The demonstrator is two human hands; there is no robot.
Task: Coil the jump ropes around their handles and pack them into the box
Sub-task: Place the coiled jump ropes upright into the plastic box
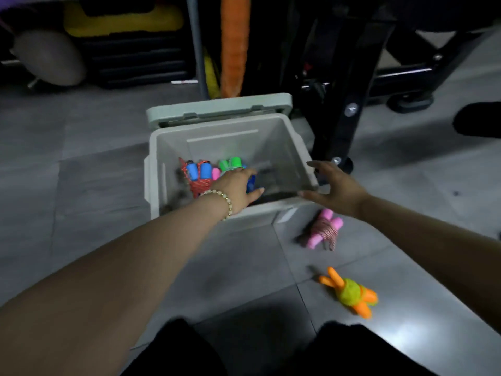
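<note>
An open grey box [287,147] stands on the floor with its lid [219,108] leaning behind it. Inside lie a coiled rope with light-blue handles and red cord [199,175], one with green handles [230,162] and a pink handle [216,172]. My left hand [238,187], with a bead bracelet on the wrist, reaches into the box and holds a dark-blue handled rope [251,183]. My right hand [334,187] hovers open at the box's right front corner. On the floor to the right lie a pink-handled coiled rope [324,229] and an orange-handled one with green cord [349,291].
A black metal frame [339,104] stands just right of the box. Behind are an orange carrot-shaped plush [234,44], a grey pole [196,44] and yellow-black cases [122,23]. A dark shoe [478,119] is at the far right. My dark-clothed knees [244,351] fill the bottom edge.
</note>
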